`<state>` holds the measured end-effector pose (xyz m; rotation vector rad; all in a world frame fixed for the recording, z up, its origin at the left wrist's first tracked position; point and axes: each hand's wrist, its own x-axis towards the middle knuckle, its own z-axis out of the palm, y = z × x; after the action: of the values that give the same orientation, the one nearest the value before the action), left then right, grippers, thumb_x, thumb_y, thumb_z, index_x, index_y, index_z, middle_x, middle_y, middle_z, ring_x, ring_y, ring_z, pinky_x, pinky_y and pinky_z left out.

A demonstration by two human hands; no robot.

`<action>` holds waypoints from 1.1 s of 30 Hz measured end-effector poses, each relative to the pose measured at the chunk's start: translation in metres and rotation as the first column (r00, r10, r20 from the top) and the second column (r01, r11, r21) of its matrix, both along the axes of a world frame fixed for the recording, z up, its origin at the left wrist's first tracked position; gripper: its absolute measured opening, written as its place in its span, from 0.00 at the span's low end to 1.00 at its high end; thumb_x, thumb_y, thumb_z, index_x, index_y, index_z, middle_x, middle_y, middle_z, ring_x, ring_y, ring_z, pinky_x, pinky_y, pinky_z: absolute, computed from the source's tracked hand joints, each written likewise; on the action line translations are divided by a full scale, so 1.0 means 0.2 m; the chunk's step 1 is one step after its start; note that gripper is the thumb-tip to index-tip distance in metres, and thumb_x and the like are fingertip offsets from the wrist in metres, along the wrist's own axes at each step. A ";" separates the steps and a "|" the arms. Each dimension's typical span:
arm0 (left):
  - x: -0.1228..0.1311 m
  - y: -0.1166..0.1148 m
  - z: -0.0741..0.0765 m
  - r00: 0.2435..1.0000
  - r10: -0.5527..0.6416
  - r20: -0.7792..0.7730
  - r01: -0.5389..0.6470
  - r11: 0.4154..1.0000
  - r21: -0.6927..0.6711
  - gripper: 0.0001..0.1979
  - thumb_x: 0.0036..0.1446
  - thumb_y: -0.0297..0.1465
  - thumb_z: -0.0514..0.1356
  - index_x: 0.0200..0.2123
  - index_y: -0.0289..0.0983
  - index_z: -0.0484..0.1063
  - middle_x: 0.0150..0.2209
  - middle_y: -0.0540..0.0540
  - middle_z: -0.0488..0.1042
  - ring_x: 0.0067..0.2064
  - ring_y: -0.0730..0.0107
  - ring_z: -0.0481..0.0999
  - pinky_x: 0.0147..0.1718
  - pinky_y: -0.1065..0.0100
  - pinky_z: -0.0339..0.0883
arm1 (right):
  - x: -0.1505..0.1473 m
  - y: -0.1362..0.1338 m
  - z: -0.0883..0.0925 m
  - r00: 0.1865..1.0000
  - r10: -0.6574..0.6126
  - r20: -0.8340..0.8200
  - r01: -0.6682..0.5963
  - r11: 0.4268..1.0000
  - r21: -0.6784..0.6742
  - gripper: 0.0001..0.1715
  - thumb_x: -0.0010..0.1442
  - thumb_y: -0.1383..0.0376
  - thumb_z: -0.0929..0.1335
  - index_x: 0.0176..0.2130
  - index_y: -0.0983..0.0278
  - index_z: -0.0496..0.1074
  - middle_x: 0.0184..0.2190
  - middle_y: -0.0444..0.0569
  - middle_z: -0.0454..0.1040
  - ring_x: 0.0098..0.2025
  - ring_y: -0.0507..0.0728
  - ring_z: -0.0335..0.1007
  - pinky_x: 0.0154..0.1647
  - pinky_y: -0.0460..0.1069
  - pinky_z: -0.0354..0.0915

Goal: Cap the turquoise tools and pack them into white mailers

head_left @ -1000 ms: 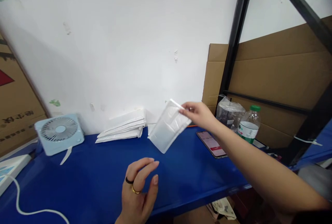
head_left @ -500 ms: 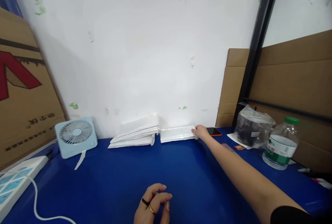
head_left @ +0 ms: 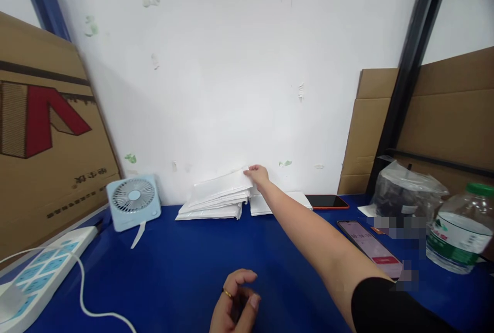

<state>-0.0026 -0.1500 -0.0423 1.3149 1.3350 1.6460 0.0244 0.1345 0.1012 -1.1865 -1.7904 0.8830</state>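
My right hand (head_left: pixel 258 174) reaches to the back of the table, its fingertips closed on the upper right corner of the top white flat packet (head_left: pixel 222 182). That packet tops a fanned stack of similar white packets (head_left: pixel 212 214) against the wall. Partly hidden by my right forearm, a lower white pile (head_left: pixel 297 198) lies to the right of the stack. My left hand (head_left: pixel 236 299) is near the front edge of the view, over the blue table (head_left: pixel 185 266). Its fingers are loosely curled and apart, with nothing held.
A light blue fan (head_left: pixel 134 202) and a white power strip (head_left: pixel 42 274) with a cable are on the left. Two phones (head_left: pixel 328 202), (head_left: pixel 368 245) lie at the right, beside a bagged dark container (head_left: pixel 405 191) and a water bottle (head_left: pixel 459 230). Cardboard (head_left: pixel 50 117) stands at the left.
My right hand has left the right-hand pile, moved left and taken the corner of the stack's top packet. The view has swung so things sit differently; my left hand stays low in front.
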 end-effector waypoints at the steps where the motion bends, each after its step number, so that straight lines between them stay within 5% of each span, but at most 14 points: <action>1: 0.00 0.01 0.03 0.989 -0.038 0.142 0.046 0.998 -0.052 0.20 0.52 0.43 0.58 0.48 0.43 0.66 0.48 0.41 0.70 0.39 0.66 0.75 0.36 0.68 0.70 | 0.01 -0.03 0.03 1.000 0.001 -0.031 0.001 0.999 0.055 0.16 0.53 0.61 0.65 0.40 0.67 0.67 0.40 0.52 0.70 0.38 0.53 0.65 0.37 0.46 0.62; 4: -0.01 0.08 0.16 0.783 -0.117 0.611 0.200 0.977 -0.070 0.28 0.53 0.47 0.54 0.55 0.43 0.58 0.57 0.38 0.62 0.54 0.57 0.67 0.45 0.61 0.67 | 0.08 -0.21 0.10 0.977 0.158 -0.144 -0.095 0.923 0.372 0.10 0.55 0.61 0.64 0.37 0.64 0.67 0.35 0.46 0.71 0.37 0.52 0.66 0.38 0.46 0.63; 8: -0.04 0.15 0.33 0.313 -0.275 0.909 0.305 0.936 0.178 0.39 0.50 0.55 0.50 0.60 0.40 0.52 0.57 0.33 0.60 0.58 0.48 0.62 0.52 0.45 0.57 | 0.28 -0.61 0.08 0.859 0.504 0.092 -0.371 0.489 0.789 0.07 0.60 0.65 0.62 0.37 0.63 0.69 0.35 0.48 0.74 0.39 0.52 0.70 0.42 0.47 0.65; 11: -0.06 0.17 0.36 0.174 -0.425 0.888 0.208 0.897 0.389 0.38 0.50 0.54 0.50 0.57 0.35 0.58 0.53 0.33 0.66 0.56 0.47 0.63 0.53 0.47 0.55 | 0.51 -0.88 -0.04 0.710 0.527 0.467 -0.564 0.028 0.826 0.06 0.59 0.69 0.64 0.34 0.62 0.71 0.36 0.49 0.76 0.45 0.53 0.70 0.45 0.47 0.65; 13: -0.05 0.18 0.35 0.154 -0.447 0.881 0.181 0.889 0.420 0.33 0.52 0.50 0.50 0.54 0.32 0.64 0.49 0.35 0.71 0.52 0.50 0.68 0.53 0.52 0.57 | 0.66 -0.99 -0.14 0.667 0.457 0.588 -0.637 -0.059 0.768 0.05 0.57 0.70 0.65 0.32 0.62 0.71 0.35 0.48 0.76 0.47 0.54 0.69 0.47 0.48 0.65; 15: -0.01 0.18 0.36 0.157 -0.403 0.902 0.146 0.912 0.382 0.24 0.53 0.43 0.52 0.48 0.34 0.69 0.42 0.40 0.75 0.45 0.57 0.73 0.49 0.58 0.62 | 0.78 -1.06 -0.24 0.679 0.475 0.560 -0.644 0.017 0.765 0.06 0.57 0.72 0.65 0.33 0.62 0.71 0.35 0.48 0.76 0.47 0.54 0.69 0.49 0.49 0.64; 16: 0.02 0.18 0.37 0.168 -0.365 0.916 0.115 0.930 0.350 0.20 0.53 0.41 0.52 0.44 0.35 0.71 0.38 0.43 0.76 0.41 0.61 0.75 0.46 0.61 0.64 | 0.83 -1.09 -0.29 0.709 0.514 0.482 -0.619 0.127 0.775 0.07 0.56 0.72 0.65 0.35 0.62 0.71 0.36 0.49 0.76 0.48 0.55 0.69 0.50 0.51 0.64; 19: 0.14 0.19 0.47 0.255 -0.223 0.941 0.007 0.973 0.229 0.15 0.52 0.39 0.55 0.36 0.35 0.73 0.32 0.47 0.75 0.35 0.68 0.75 0.39 0.67 0.68 | 0.88 -1.13 -0.40 0.842 0.495 -0.214 -0.251 0.711 0.657 0.07 0.58 0.67 0.65 0.39 0.62 0.70 0.43 0.51 0.74 0.52 0.58 0.65 0.54 0.56 0.60; 20: 0.19 0.19 0.51 0.307 -0.171 0.936 -0.039 0.981 0.192 0.15 0.51 0.39 0.56 0.36 0.35 0.73 0.32 0.47 0.75 0.36 0.68 0.75 0.39 0.68 0.68 | 0.87 -1.14 -0.42 0.783 0.341 -0.520 -0.089 0.889 0.449 0.10 0.60 0.63 0.63 0.41 0.62 0.69 0.48 0.52 0.71 0.55 0.59 0.62 0.55 0.57 0.59; 21: 0.24 0.20 0.54 0.372 -0.122 0.920 -0.093 0.981 0.168 0.15 0.51 0.39 0.57 0.36 0.35 0.72 0.34 0.46 0.75 0.37 0.67 0.75 0.39 0.68 0.68 | 0.85 -1.14 -0.44 0.644 0.165 -0.747 -0.002 0.977 0.215 0.14 0.62 0.59 0.59 0.44 0.61 0.68 0.50 0.52 0.69 0.55 0.59 0.62 0.54 0.57 0.61; 23: 0.35 0.21 0.57 0.524 -0.054 0.850 -0.174 0.970 0.168 0.16 0.49 0.38 0.60 0.39 0.36 0.71 0.37 0.46 0.75 0.42 0.65 0.75 0.41 0.67 0.69 | 0.79 -1.12 -0.44 0.398 -0.080 -0.914 -0.189 0.968 -0.167 0.20 0.62 0.53 0.57 0.44 0.62 0.68 0.49 0.52 0.70 0.53 0.60 0.64 0.50 0.57 0.65; 26: 0.48 0.22 0.57 0.736 -0.031 0.676 -0.175 0.956 0.234 0.20 0.47 0.35 0.63 0.45 0.38 0.70 0.42 0.45 0.75 0.47 0.60 0.73 0.44 0.64 0.68 | 0.71 -1.06 -0.43 0.219 -0.353 -0.910 -0.466 0.781 -0.415 0.21 0.61 0.53 0.57 0.41 0.64 0.68 0.42 0.53 0.74 0.46 0.61 0.70 0.40 0.55 0.69; 29: 0.55 0.23 0.55 0.838 0.002 0.546 -0.179 0.946 0.271 0.22 0.46 0.34 0.64 0.46 0.37 0.69 0.43 0.43 0.75 0.47 0.60 0.73 0.44 0.64 0.68 | 0.68 -1.02 -0.44 0.164 -0.492 -0.855 -0.552 0.673 -0.493 0.17 0.60 0.57 0.59 0.41 0.64 0.68 0.35 0.51 0.76 0.38 0.59 0.74 0.31 0.52 0.70; 33: 0.54 0.24 0.57 0.855 0.036 0.518 -0.230 0.921 0.315 0.20 0.48 0.34 0.64 0.46 0.38 0.69 0.43 0.43 0.75 0.45 0.61 0.75 0.42 0.64 0.69 | 0.69 -1.01 -0.50 0.196 -0.524 -0.829 -0.566 0.630 -0.532 0.14 0.58 0.58 0.61 0.40 0.64 0.68 0.28 0.47 0.76 0.27 0.55 0.73 0.23 0.48 0.67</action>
<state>0.1063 -0.1013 0.0711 0.8857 0.8393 2.2299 0.1622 -0.0678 0.0008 -0.5807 -0.1448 2.0134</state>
